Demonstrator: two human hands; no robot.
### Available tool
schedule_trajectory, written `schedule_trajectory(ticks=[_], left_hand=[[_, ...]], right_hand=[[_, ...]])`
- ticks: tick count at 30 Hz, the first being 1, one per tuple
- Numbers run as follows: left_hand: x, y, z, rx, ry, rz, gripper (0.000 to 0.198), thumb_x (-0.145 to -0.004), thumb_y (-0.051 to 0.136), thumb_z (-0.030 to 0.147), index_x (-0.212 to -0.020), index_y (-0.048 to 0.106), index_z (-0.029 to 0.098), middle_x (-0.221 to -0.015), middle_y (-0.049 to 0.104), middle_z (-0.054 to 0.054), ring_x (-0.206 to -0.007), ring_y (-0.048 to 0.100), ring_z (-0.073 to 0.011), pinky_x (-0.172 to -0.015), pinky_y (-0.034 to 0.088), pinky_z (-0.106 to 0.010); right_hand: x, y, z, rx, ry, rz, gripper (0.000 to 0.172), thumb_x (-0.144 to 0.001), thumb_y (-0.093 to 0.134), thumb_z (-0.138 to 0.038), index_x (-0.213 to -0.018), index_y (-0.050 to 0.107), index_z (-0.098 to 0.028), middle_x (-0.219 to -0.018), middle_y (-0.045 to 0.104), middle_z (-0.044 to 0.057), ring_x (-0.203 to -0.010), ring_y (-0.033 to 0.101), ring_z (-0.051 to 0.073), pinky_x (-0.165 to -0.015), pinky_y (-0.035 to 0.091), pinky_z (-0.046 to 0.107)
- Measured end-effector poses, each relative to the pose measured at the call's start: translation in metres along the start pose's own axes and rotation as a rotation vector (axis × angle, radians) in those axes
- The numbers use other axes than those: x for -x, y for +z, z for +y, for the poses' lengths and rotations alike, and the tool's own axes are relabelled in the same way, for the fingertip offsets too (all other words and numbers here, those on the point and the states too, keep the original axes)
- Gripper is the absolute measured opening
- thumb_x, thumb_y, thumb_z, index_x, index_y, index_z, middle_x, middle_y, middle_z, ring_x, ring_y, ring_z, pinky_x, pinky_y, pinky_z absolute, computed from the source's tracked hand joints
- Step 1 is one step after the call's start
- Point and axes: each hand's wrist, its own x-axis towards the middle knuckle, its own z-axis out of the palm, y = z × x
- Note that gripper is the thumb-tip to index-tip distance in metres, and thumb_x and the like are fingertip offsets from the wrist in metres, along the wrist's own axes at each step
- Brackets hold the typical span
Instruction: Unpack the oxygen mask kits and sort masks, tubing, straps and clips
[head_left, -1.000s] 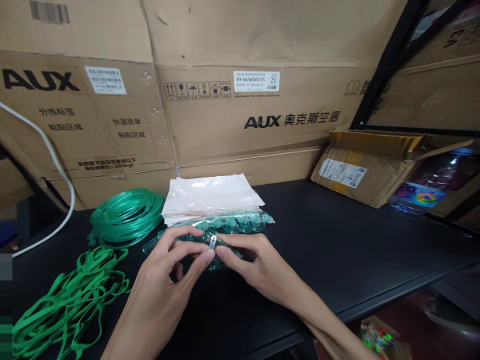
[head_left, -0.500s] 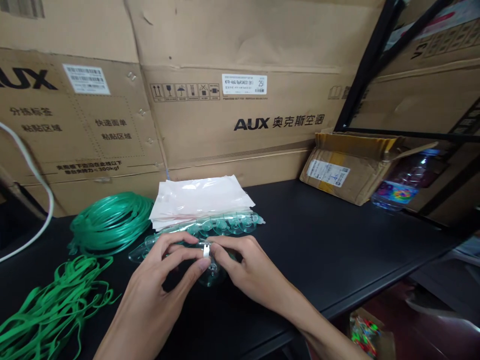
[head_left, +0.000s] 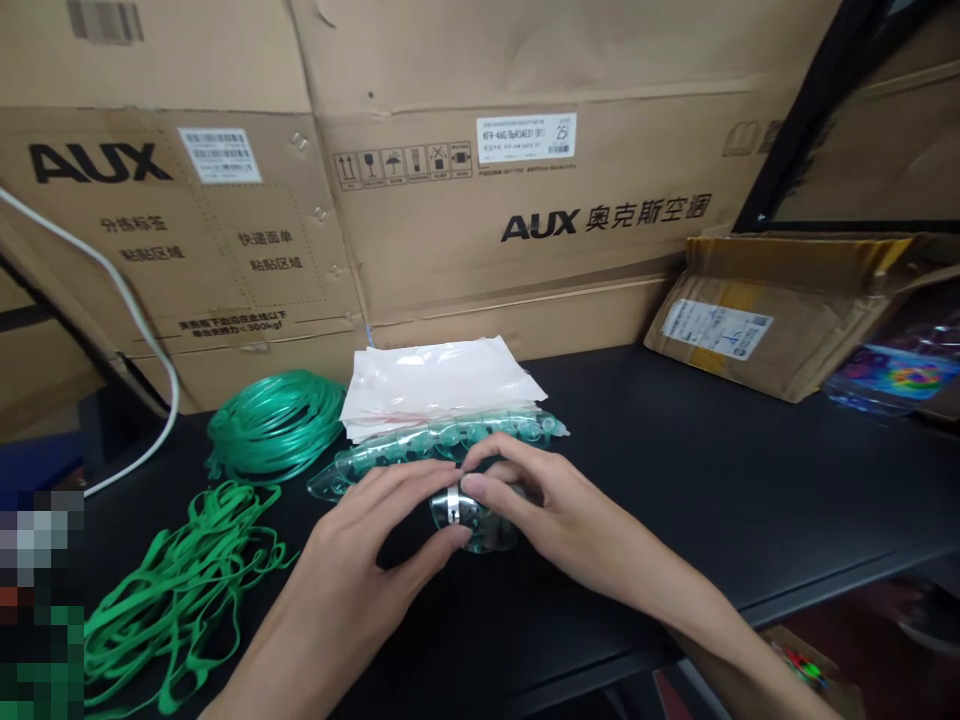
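A clear green-tinted oxygen mask (head_left: pixel 484 528) is held between my hands just above the black table. A small metal nose strip (head_left: pixel 454 503) lies across its near-left part. My left hand (head_left: pixel 360 545) holds the mask from the left, its fingertips at the top of the strip and its thumb at the lower end. From the right, my right hand (head_left: pixel 544 490) grips the mask's upper edge with thumb and index finger; its other fingers are partly hidden. Behind my hands lies a row of nested green masks (head_left: pixel 450 437).
White plastic bags (head_left: pixel 442 372) are stacked behind the nested masks. To the left lie coiled green tubing (head_left: pixel 274 425) and tangled green elastic straps (head_left: pixel 187 590). An open carton (head_left: pixel 757 320) and a bottle (head_left: pixel 889 375) stand at the right. Large cartons (head_left: pixel 525 270) wall the back.
My view has turned left, so things sit further right. My left hand's fingers have spread wider around the mask, uncovering more of the metal strip. The right hand still grips the mask.
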Motion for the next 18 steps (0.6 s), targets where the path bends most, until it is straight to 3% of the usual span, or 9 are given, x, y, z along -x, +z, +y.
schedule_trajectory(ticks=[3,7,18], left_hand=[[0.0002,-0.0044,-0.0018,0.019,-0.046,-0.023,0.034,-0.095,0.067,0.028,-0.128,0.06,0.031,-0.126,0.07,0.003,-0.116,0.066,-0.0157,-0.102,0.052,-0.029],[0.001,-0.0096,-0.004,0.038,-0.081,-0.079,0.035,-0.094,0.068,0.03,-0.127,0.06,0.033,-0.124,0.071,0.004,-0.114,0.067,-0.0161,-0.099,0.054,-0.029],[-0.0014,-0.009,0.0003,0.05,-0.117,-0.086,0.032,-0.092,0.07,0.033,-0.122,0.059,0.034,-0.119,0.071,0.005,-0.109,0.068,-0.0174,-0.095,0.054,-0.03]], right_hand=[[0.0036,-0.0036,-0.0002,0.009,0.01,-0.061,0.027,-0.093,0.067,-0.046,-0.112,0.061,-0.028,-0.083,0.067,-0.004,-0.076,0.061,0.015,-0.067,0.046,0.025],[0.0085,-0.0072,0.0009,0.053,-0.006,-0.108,0.042,-0.08,0.082,-0.037,-0.116,0.061,-0.03,-0.092,0.068,-0.004,-0.079,0.063,0.016,-0.068,0.048,0.026],[0.0042,-0.0093,-0.0006,0.195,-0.086,-0.051,0.031,-0.088,0.074,-0.026,-0.116,0.062,-0.034,-0.102,0.07,-0.007,-0.091,0.065,0.015,-0.081,0.049,0.027]])
